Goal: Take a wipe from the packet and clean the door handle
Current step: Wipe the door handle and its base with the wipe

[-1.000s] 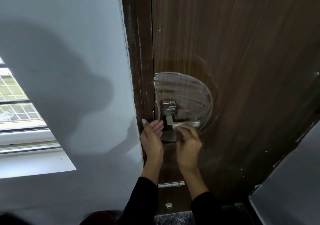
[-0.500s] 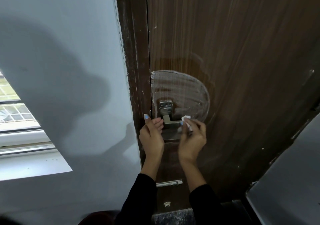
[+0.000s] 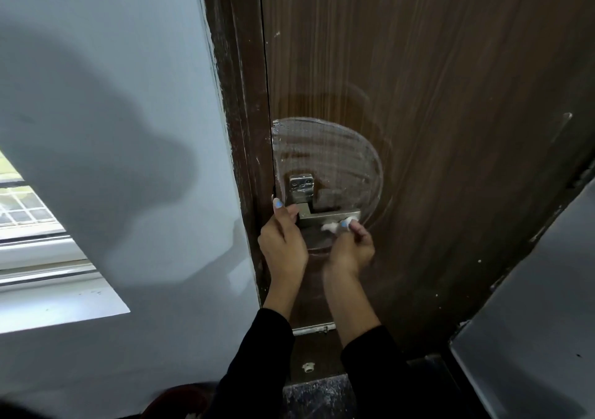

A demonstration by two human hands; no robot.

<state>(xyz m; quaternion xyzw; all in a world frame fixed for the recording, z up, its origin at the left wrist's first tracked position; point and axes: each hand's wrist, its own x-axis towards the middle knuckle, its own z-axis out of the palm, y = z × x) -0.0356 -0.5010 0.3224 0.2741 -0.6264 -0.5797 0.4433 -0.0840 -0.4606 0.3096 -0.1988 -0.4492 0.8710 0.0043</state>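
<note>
Head view, right hand (image 3: 351, 251) pinching wipe (image 3: 335, 226) at handle (image 3: 331, 215) tip

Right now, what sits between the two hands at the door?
In the head view, the metal door handle spans the gap: left hand at its pivot end, right hand pressing a white wipe near its free end.

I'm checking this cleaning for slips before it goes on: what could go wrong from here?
The wipe is bunched small in the right hand near the lever's free end, so it may slip off the door handle. The left hand covers the lever's base, so that part may go unwiped. Smears ring the door around the handle and may stay.
</note>
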